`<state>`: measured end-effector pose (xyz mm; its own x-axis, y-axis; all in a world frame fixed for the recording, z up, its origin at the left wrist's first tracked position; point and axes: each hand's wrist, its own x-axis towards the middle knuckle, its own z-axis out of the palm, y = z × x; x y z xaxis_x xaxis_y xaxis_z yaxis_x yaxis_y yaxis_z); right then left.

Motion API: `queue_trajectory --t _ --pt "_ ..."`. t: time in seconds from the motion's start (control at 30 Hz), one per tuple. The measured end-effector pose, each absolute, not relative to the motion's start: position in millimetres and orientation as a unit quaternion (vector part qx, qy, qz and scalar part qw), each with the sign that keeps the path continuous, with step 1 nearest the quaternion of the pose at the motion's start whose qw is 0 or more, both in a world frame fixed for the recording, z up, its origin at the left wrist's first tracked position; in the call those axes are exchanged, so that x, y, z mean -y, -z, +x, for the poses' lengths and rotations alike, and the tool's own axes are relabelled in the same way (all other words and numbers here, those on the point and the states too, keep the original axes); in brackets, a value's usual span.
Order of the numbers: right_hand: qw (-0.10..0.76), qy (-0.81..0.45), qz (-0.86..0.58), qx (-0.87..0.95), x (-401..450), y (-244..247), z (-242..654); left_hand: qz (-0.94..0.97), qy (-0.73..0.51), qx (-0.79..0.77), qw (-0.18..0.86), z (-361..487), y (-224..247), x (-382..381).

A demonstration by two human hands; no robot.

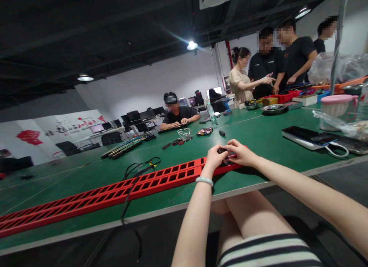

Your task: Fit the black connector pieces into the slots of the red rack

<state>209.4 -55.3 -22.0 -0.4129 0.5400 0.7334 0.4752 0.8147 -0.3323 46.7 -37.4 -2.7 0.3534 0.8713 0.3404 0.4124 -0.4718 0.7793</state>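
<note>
A long red slotted frame (161,178), with rows of slanted openings, lies along the near edge of the green table. At its right end my left hand (215,157), with a pale bangle on the wrist, closes its fingers on a small black part (227,157). My right hand (242,153) reaches in from the other side, thumb and fingers curled onto the same part. The fingers hide much of it, so its exact kind cannot be made out. A thin black cable (130,188) crosses the frame and hangs over the table edge.
Beyond the frame on the green table (178,154) lie a bundle of rods (126,146), dark small pieces (175,143) and a bottle (211,112). At right are a phone (309,134) and a pink-lidded cup (335,109). A person (179,115) sits opposite; several others stand at far right.
</note>
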Motion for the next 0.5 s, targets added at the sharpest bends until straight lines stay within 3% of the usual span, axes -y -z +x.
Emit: queue_trajectory --t 0.5 --pt "0.442 -0.052 -0.287 0.848 65.7 15.7 204.6 0.792 -0.379 -0.425 0.219 45.2 4.1 32.4"
